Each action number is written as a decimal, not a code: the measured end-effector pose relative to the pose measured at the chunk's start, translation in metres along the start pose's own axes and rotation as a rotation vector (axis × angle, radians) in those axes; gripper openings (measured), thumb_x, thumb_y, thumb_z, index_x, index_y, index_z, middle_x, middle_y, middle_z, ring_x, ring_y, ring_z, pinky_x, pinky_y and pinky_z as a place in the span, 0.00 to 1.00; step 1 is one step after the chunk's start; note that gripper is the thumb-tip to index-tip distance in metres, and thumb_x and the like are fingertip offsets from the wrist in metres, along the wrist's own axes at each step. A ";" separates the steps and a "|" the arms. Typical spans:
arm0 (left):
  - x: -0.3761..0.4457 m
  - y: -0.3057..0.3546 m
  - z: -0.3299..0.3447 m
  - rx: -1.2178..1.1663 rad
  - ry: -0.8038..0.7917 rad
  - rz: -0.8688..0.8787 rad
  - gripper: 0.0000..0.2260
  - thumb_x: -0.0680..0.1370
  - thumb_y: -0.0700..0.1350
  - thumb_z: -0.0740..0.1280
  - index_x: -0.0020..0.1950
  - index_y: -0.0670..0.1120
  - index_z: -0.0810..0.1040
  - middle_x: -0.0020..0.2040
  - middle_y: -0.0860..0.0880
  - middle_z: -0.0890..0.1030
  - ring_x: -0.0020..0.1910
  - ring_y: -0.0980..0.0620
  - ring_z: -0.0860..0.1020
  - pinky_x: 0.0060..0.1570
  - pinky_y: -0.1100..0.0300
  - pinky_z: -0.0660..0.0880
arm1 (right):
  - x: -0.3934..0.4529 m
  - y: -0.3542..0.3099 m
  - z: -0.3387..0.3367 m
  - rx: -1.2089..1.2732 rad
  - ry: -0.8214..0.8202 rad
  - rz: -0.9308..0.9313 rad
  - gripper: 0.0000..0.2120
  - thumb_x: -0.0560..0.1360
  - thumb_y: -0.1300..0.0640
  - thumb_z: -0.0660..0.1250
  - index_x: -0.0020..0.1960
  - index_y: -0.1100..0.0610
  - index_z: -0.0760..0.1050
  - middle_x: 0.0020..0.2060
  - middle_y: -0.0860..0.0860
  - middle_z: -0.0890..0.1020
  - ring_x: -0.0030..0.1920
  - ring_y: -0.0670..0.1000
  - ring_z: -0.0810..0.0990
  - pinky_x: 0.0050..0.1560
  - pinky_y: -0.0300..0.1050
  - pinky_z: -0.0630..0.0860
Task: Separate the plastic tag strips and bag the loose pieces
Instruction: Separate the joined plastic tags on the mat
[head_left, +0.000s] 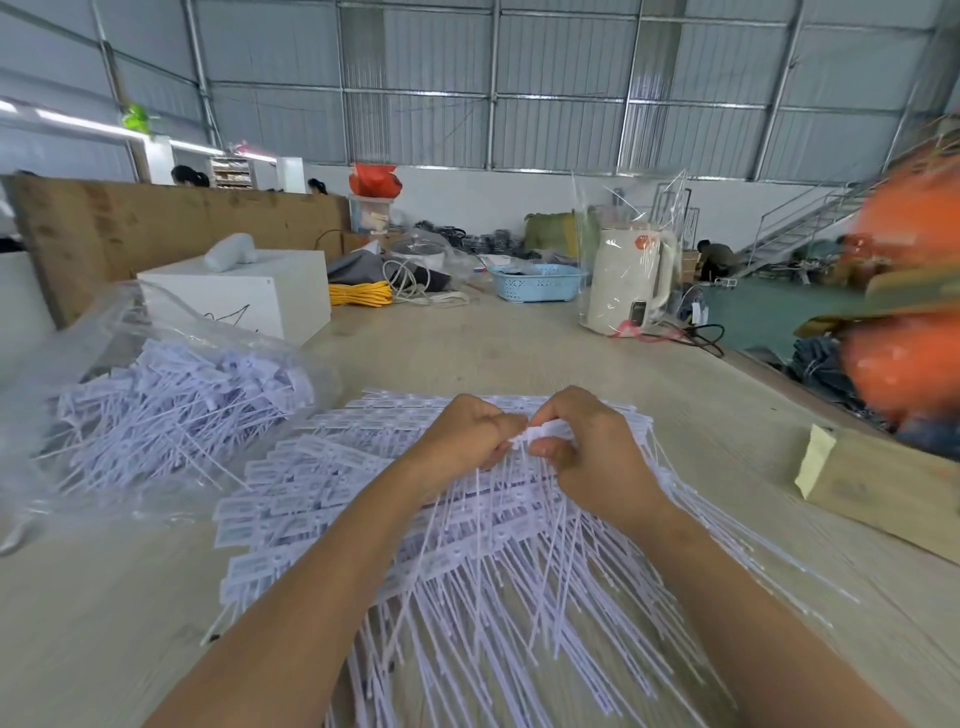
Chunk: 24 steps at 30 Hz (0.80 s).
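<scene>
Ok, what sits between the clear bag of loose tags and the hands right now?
Head view: only the left part of the joined tag strips pile, fanned across the table, lies between the clear bag and the left hand.

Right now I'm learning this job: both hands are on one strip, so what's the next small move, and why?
Probably pull the hands apart: left hand and right hand pinch one tag strip above the pile, not yet separated.

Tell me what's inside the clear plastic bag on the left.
The clear plastic bag holds a heap of loose white tag pieces. Anything beneath the heap is covered.
</scene>
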<state>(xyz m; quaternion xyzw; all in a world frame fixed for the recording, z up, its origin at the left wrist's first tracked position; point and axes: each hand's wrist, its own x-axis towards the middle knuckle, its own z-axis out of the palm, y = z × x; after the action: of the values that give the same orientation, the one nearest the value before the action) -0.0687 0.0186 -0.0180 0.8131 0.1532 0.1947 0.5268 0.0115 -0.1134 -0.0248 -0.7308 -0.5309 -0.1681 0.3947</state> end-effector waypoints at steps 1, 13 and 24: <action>0.001 -0.001 0.000 -0.036 -0.004 -0.004 0.27 0.78 0.40 0.66 0.19 0.50 0.65 0.20 0.52 0.63 0.20 0.55 0.61 0.25 0.67 0.61 | 0.000 -0.001 0.000 -0.032 0.006 -0.059 0.05 0.69 0.73 0.69 0.44 0.67 0.76 0.41 0.58 0.77 0.41 0.55 0.75 0.39 0.41 0.65; 0.000 0.000 -0.003 0.000 0.006 0.026 0.30 0.78 0.41 0.65 0.16 0.50 0.61 0.18 0.55 0.59 0.19 0.57 0.58 0.27 0.67 0.61 | 0.006 0.031 -0.017 0.140 0.219 0.344 0.03 0.73 0.67 0.69 0.47 0.63 0.77 0.38 0.52 0.77 0.36 0.49 0.77 0.38 0.31 0.73; -0.005 -0.009 -0.012 0.345 0.026 -0.045 0.21 0.80 0.53 0.54 0.31 0.50 0.77 0.31 0.52 0.79 0.29 0.51 0.73 0.37 0.57 0.70 | 0.009 0.034 -0.045 0.914 0.213 0.686 0.05 0.75 0.66 0.66 0.40 0.60 0.77 0.29 0.54 0.77 0.29 0.50 0.73 0.26 0.36 0.71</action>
<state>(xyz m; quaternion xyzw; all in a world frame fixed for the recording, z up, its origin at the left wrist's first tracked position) -0.0788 0.0291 -0.0226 0.8851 0.2092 0.1642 0.3818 0.0531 -0.1455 -0.0041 -0.5957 -0.2401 0.1431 0.7531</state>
